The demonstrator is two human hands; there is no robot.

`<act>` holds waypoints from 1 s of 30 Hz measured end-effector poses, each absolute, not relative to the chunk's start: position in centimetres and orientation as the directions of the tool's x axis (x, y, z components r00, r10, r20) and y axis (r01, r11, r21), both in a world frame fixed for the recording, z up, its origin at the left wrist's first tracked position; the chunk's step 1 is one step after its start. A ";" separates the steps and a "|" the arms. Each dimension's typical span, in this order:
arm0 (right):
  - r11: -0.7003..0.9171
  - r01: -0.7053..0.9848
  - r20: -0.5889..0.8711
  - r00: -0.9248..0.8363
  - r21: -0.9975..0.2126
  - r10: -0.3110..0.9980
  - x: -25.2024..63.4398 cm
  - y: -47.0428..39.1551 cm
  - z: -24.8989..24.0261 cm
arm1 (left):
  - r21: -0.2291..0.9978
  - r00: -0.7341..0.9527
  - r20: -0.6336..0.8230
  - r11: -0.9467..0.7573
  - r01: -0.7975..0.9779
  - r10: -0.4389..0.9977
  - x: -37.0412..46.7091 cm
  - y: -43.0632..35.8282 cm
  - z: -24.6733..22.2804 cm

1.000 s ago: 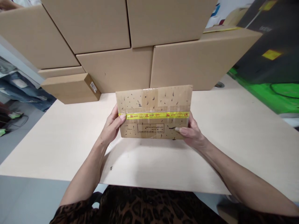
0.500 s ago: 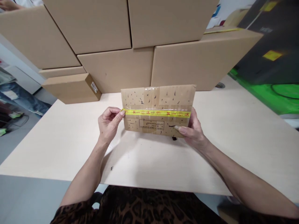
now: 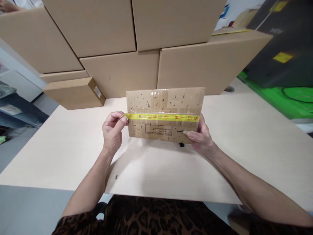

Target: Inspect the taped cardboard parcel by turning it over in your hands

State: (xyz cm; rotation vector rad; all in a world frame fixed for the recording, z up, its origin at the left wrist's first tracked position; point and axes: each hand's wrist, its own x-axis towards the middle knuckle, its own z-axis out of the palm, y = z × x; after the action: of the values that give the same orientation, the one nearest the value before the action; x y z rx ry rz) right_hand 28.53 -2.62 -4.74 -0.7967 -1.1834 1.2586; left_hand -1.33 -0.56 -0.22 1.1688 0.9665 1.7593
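Note:
A small cardboard box (image 3: 158,130) with dark pen marks and a printed frame is held up over the table, its broad face toward me. Yellow tape (image 3: 166,117) with red lettering and smiley faces runs across the middle of that face. At the left edge, my left hand (image 3: 113,127) pinches the loose end of the tape between thumb and fingers. My right hand (image 3: 202,137) grips the box's right side, thumb on the front face and fingers behind it. The back of the box is hidden.
Large cardboard boxes (image 3: 122,71) are stacked along the far side of the pale table (image 3: 73,156). A smaller box (image 3: 73,94) with a label lies at the left. To the right are a dark panel (image 3: 276,49) and green flooring (image 3: 269,98). At far left, a person's jeans (image 3: 22,111) show.
My left hand has shifted slightly left, and the tape end it pinches now stands off the box's left edge. The right hand's grip looks the same.

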 end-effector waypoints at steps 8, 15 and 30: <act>0.163 -0.305 0.202 -0.101 -0.938 0.974 28.4 -2.7 -4.7 | 0.766 -0.218 0.643 -0.624 0.156 0.734 -1.1 -1.0 -1.3; 0.152 -0.306 0.189 -0.098 -0.940 0.977 28.3 -2.6 -4.9 | 0.288 0.071 0.901 -0.714 0.638 0.427 -1.0 -1.3 -2.5; 0.136 -0.336 0.185 -0.121 -0.932 0.975 28.3 -2.8 -4.6 | 0.136 0.425 0.784 -0.794 0.593 0.452 -1.2 -1.7 -4.4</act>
State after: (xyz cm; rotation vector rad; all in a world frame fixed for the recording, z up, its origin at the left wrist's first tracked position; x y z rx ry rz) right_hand 28.34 -2.77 -4.56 -0.7701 -1.1381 1.3330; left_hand -1.21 -1.69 -4.36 2.7844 1.0306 1.4474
